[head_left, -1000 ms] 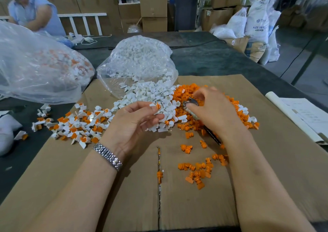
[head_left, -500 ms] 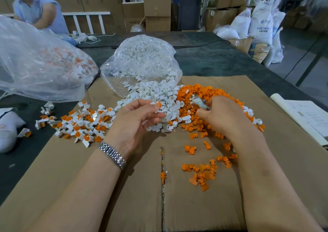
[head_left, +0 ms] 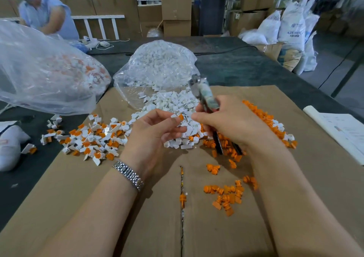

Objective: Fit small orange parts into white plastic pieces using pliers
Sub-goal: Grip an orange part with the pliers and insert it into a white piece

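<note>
My left hand [head_left: 151, 132] pinches a white plastic piece with an orange part [head_left: 179, 117] at its fingertips, above the cardboard. My right hand [head_left: 230, 122] grips the pliers [head_left: 204, 97], whose blurred jaws point up and away while the dark handles stick out below the palm. A heap of loose white pieces [head_left: 173, 107] lies just behind both hands. Loose orange parts [head_left: 264, 117] spread to the right and a smaller cluster [head_left: 226, 195] lies nearer me. Fitted white-and-orange pieces [head_left: 94, 138] are piled to the left.
A cardboard sheet [head_left: 137, 227] covers the dark table. An open clear bag of white pieces [head_left: 157, 67] sits behind the heap, a larger bag [head_left: 45, 71] at left. Paper sheets [head_left: 342, 130] lie at the right edge. Another person [head_left: 47, 14] works at the far left.
My right hand lifted out of the orange pile and swung the pliers' jaws up and away. My left hand kept its pinch on the white piece and rose slightly.
</note>
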`<state>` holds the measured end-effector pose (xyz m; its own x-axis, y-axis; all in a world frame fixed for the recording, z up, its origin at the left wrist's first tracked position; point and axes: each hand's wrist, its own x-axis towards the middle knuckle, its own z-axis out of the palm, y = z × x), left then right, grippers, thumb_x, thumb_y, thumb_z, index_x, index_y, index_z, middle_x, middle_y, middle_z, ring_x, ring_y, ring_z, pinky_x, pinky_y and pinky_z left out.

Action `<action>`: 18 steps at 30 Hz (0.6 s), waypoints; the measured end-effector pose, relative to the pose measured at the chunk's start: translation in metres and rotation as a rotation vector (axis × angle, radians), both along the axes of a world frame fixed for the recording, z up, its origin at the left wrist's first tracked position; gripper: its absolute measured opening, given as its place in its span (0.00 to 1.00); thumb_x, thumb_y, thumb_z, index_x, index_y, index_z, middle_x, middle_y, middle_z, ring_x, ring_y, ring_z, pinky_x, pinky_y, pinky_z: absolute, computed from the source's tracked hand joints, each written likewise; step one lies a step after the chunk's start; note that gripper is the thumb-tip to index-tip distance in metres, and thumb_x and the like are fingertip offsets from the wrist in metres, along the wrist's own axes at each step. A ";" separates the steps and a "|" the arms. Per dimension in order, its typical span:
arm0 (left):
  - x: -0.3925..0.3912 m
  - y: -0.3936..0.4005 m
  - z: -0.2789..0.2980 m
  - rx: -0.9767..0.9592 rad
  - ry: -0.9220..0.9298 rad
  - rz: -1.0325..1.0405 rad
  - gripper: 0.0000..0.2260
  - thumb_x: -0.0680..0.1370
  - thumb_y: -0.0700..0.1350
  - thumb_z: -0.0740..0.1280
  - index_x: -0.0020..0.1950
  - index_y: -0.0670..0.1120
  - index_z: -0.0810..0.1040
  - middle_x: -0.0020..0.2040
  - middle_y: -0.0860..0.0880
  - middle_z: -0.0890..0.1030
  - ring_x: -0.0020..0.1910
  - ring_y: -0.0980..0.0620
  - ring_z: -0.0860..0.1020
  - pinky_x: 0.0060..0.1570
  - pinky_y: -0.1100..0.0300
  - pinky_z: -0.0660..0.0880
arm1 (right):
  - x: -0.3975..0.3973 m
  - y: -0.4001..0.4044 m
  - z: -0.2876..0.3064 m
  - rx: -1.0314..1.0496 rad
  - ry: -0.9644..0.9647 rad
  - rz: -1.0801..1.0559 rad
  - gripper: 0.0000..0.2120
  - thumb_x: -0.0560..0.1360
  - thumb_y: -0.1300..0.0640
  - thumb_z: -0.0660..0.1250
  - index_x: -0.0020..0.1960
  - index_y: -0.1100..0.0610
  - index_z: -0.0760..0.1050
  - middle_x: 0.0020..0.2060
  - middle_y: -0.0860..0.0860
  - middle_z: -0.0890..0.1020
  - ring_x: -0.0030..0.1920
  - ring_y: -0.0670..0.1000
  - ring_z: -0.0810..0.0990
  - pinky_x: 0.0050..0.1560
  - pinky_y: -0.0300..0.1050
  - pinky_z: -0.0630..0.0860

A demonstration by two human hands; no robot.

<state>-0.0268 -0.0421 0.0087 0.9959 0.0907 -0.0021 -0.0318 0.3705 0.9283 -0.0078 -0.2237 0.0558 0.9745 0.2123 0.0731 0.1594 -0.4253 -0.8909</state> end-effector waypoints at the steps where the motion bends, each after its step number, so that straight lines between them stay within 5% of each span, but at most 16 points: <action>1: -0.001 -0.001 -0.001 0.034 -0.015 0.007 0.05 0.76 0.32 0.72 0.47 0.39 0.79 0.42 0.41 0.84 0.41 0.44 0.85 0.40 0.60 0.81 | -0.001 0.006 -0.002 -0.011 -0.025 -0.009 0.08 0.75 0.54 0.75 0.49 0.56 0.79 0.33 0.47 0.80 0.30 0.42 0.77 0.34 0.36 0.74; 6: -0.002 -0.004 -0.006 0.223 -0.082 0.047 0.05 0.77 0.32 0.71 0.44 0.39 0.79 0.41 0.39 0.84 0.41 0.42 0.85 0.48 0.51 0.83 | -0.001 0.019 -0.006 -0.110 -0.154 -0.066 0.12 0.72 0.53 0.78 0.50 0.56 0.78 0.42 0.48 0.83 0.39 0.42 0.78 0.37 0.30 0.73; 12: -0.003 -0.003 -0.006 0.301 -0.112 0.076 0.05 0.77 0.32 0.72 0.44 0.39 0.79 0.44 0.34 0.84 0.41 0.41 0.86 0.47 0.52 0.84 | -0.001 0.023 -0.008 -0.238 -0.248 -0.099 0.11 0.75 0.56 0.75 0.54 0.58 0.78 0.48 0.52 0.83 0.49 0.50 0.81 0.46 0.39 0.77; 18: -0.005 -0.005 -0.004 0.284 -0.096 0.073 0.05 0.77 0.31 0.72 0.43 0.38 0.79 0.44 0.34 0.84 0.40 0.42 0.86 0.44 0.56 0.84 | -0.001 0.024 -0.009 -0.314 -0.298 -0.106 0.12 0.75 0.56 0.74 0.56 0.57 0.78 0.48 0.50 0.83 0.48 0.49 0.81 0.48 0.43 0.78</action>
